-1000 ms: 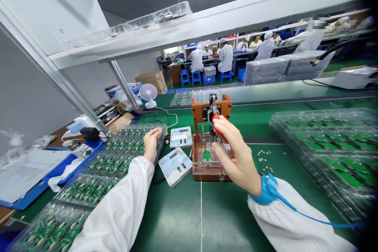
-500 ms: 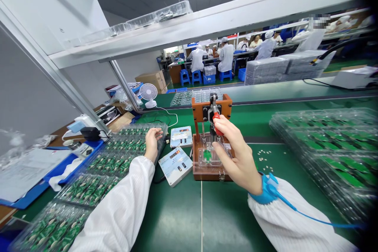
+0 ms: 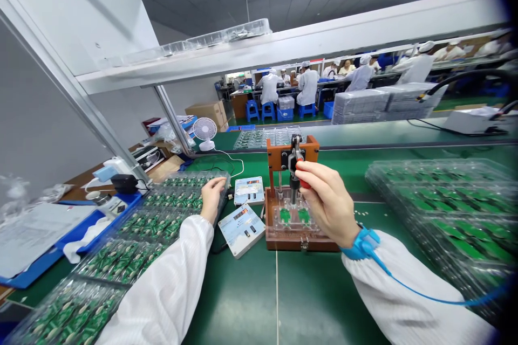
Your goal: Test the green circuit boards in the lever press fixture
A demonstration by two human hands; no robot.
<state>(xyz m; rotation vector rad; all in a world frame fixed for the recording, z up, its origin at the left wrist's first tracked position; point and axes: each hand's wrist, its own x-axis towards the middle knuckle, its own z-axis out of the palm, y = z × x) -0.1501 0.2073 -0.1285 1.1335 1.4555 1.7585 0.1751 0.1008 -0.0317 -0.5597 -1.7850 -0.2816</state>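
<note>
Right hand [image 3: 327, 202] pinching the red lever handle [image 3: 301, 166] on the brown wooden press jig [image 3: 292, 152] over 2 green circuit boards [image 3: 285, 215]; left hand [image 3: 212, 199] lies loosely open on a clear plastic tray [image 3: 220, 186].

Red digits [image 3: 240, 214] on the test meter [image 3: 242, 230] are too small to read.

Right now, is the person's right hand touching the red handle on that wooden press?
Touching: the head view shows the right hand closed around the red handle of the toggle clamp on the brown fixture.
</note>
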